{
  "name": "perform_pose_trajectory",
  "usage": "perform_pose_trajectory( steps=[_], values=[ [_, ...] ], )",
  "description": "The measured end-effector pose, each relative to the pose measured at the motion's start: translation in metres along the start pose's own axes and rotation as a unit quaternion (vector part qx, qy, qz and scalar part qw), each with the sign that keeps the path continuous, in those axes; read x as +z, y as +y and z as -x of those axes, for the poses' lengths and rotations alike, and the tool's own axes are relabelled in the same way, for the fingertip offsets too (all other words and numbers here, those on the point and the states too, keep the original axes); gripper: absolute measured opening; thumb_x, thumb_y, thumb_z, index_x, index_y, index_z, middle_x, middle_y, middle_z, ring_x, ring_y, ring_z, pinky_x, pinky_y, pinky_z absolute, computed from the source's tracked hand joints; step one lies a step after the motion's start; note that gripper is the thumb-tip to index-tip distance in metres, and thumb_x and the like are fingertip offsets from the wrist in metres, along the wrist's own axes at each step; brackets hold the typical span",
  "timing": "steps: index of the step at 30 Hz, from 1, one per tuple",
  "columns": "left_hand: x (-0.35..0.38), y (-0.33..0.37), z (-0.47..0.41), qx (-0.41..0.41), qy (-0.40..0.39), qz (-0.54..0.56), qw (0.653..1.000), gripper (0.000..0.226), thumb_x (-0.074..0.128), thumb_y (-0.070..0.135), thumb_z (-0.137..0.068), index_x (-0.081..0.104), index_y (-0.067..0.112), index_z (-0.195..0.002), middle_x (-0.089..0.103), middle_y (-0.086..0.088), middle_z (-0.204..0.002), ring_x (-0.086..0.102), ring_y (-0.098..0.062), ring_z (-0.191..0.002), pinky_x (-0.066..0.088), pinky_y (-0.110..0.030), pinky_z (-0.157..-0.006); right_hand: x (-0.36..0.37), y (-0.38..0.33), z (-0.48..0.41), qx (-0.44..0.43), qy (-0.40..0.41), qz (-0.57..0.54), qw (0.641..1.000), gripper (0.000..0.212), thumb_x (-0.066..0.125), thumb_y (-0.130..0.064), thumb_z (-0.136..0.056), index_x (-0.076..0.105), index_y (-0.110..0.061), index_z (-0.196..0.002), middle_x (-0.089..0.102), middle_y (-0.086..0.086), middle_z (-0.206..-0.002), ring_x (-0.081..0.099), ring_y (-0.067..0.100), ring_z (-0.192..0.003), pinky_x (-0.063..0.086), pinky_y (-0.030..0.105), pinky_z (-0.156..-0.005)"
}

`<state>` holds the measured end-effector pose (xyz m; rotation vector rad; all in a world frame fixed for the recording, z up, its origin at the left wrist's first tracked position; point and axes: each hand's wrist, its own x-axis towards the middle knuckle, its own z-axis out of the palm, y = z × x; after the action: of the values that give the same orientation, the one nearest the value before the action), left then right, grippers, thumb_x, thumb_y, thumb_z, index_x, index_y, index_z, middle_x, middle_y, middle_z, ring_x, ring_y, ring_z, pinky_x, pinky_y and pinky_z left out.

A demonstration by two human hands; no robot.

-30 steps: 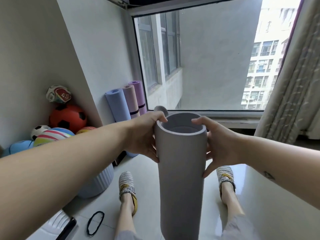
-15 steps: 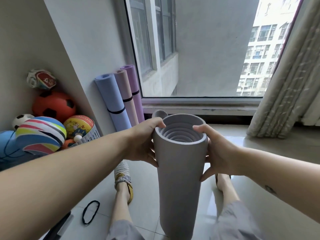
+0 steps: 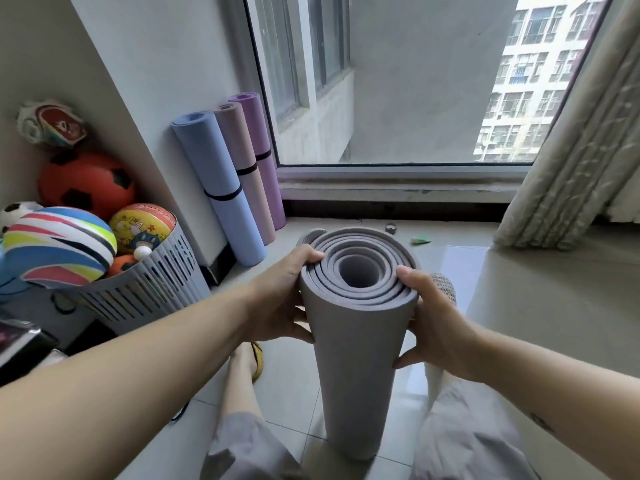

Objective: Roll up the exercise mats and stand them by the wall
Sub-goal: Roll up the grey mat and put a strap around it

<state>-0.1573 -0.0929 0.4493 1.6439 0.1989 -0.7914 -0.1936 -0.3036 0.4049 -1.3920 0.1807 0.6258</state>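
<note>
Nothing can be read: the red lettering on the yellow-orange cartoon-printed ball [image 3: 142, 227], far left, is too blurred.

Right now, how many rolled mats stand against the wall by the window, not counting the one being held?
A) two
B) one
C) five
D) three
D: a blue mat, a pinkish mat and a purple mat stand side by side against the wall; the grey mat is gripped by the left hand and right hand.

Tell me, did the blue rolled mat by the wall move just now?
No. The blue mat still leans against the same wall, right beside the pink mat. Only the camera's view has tilted downward.
</note>
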Motion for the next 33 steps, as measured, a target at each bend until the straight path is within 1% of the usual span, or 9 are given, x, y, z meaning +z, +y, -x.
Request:
perform_pose_trajectory(
  steps=[3, 5, 7, 10, 13, 16, 21, 29, 33],
  values=[
    [0.003, -0.003, 0.002, 0.012, 0.000, -0.002, 1.000, 0.047, 0.038, 0.052, -0.089, 0.068, 0.017, -0.082, 0.063, -0.008, -0.080, 0.055, -0.025, -0.077, 0.048, -0.038, -0.077, 0.000, -0.005, 0.006, 0.007, -0.002, 0.030, 1.000, 0.095, 0.060, -0.076, -0.053, 0.050, -0.029, -0.135, 0.054, -0.002, -0.137, 0.045, 0.019, -0.129, 0.050, 0.058, -0.089],
    [0.005, -0.007, 0.007, 0.012, 0.004, -0.004, 1.000, 0.048, 0.037, 0.053, -0.089, 0.068, 0.017, -0.079, 0.063, -0.007, -0.077, 0.055, -0.024, -0.078, 0.048, -0.038, -0.078, 0.001, -0.021, 0.013, 0.017, -0.013, 0.078, 0.997, 0.073, 0.065, -0.067, -0.061, 0.060, -0.027, -0.123, 0.064, -0.001, -0.122, 0.054, 0.020, -0.117, 0.054, 0.045, -0.075],
    [0.007, -0.012, 0.011, 0.018, 0.000, -0.009, 1.000, 0.048, 0.037, 0.052, -0.090, 0.068, 0.017, -0.080, 0.064, -0.006, -0.075, 0.056, -0.023, -0.077, 0.049, -0.037, -0.077, -0.001, -0.040, 0.017, 0.011, -0.022, 0.128, 0.991, 0.064, 0.062, -0.063, -0.065, 0.063, -0.028, -0.119, 0.066, 0.000, -0.114, 0.059, 0.023, -0.107, 0.055, 0.039, -0.063],
    [0.007, -0.018, 0.016, 0.028, 0.000, -0.010, 1.000, 0.051, 0.035, 0.054, -0.090, 0.070, 0.019, -0.082, 0.067, -0.007, -0.082, 0.059, -0.023, -0.081, 0.050, -0.037, -0.079, 0.005, -0.055, 0.019, 0.015, -0.019, 0.183, 0.983, 0.042, 0.064, -0.051, -0.079, 0.066, -0.025, -0.112, 0.072, -0.001, -0.098, 0.065, 0.021, -0.093, 0.056, 0.042, -0.065],
    [-0.001, -0.024, 0.018, 0.021, -0.013, 0.007, 1.000, 0.063, 0.030, 0.063, -0.091, 0.072, 0.018, -0.102, 0.071, -0.010, -0.102, 0.061, -0.025, -0.094, 0.049, -0.042, -0.088, 0.014, -0.051, 0.021, 0.023, -0.026, 0.195, 0.980, 0.016, 0.063, -0.031, -0.087, 0.069, -0.020, -0.096, 0.072, -0.003, -0.079, 0.066, 0.011, -0.070, 0.054, 0.039, -0.062],
    [-0.007, -0.026, 0.016, 0.010, -0.036, 0.021, 0.999, 0.082, 0.018, 0.078, -0.086, 0.066, 0.020, -0.119, 0.068, -0.014, -0.116, 0.062, -0.029, -0.107, 0.046, -0.051, -0.099, 0.017, -0.046, 0.023, 0.010, -0.031, 0.190, 0.981, 0.014, 0.063, -0.025, -0.086, 0.069, -0.018, -0.097, 0.072, -0.002, -0.082, 0.065, 0.010, -0.068, 0.055, 0.037, -0.058],
    [-0.006, -0.018, 0.005, -0.007, -0.062, -0.014, 0.998, 0.086, 0.012, 0.081, -0.084, 0.065, 0.023, -0.120, 0.067, -0.014, -0.119, 0.057, -0.037, -0.118, 0.042, -0.058, -0.102, 0.014, -0.041, 0.034, -0.006, -0.030, 0.181, 0.983, 0.018, 0.062, -0.021, -0.087, 0.067, -0.019, -0.104, 0.072, 0.000, -0.090, 0.065, 0.013, -0.078, 0.056, 0.038, -0.064],
    [-0.018, -0.012, -0.003, -0.027, -0.178, -0.048, 0.982, 0.101, 0.026, 0.093, -0.067, 0.059, 0.022, -0.131, 0.059, -0.014, -0.133, 0.052, -0.036, -0.125, 0.031, -0.064, -0.107, 0.019, -0.041, 0.039, -0.009, -0.027, 0.192, 0.981, 0.018, 0.062, -0.020, -0.085, 0.067, -0.022, -0.103, 0.073, -0.001, -0.093, 0.065, 0.015, -0.084, 0.055, 0.045, -0.073],
    [-0.025, -0.010, -0.002, -0.026, -0.250, -0.111, 0.961, 0.116, 0.038, 0.095, -0.053, 0.050, 0.018, -0.138, 0.053, -0.015, -0.139, 0.048, -0.034, -0.129, 0.029, -0.060, -0.111, 0.017, -0.035, 0.046, -0.009, -0.039, 0.208, 0.977, 0.021, 0.067, -0.019, -0.083, 0.064, -0.025, -0.102, 0.071, -0.005, -0.084, 0.065, 0.011, -0.076, 0.056, 0.046, -0.074]
  ],
)
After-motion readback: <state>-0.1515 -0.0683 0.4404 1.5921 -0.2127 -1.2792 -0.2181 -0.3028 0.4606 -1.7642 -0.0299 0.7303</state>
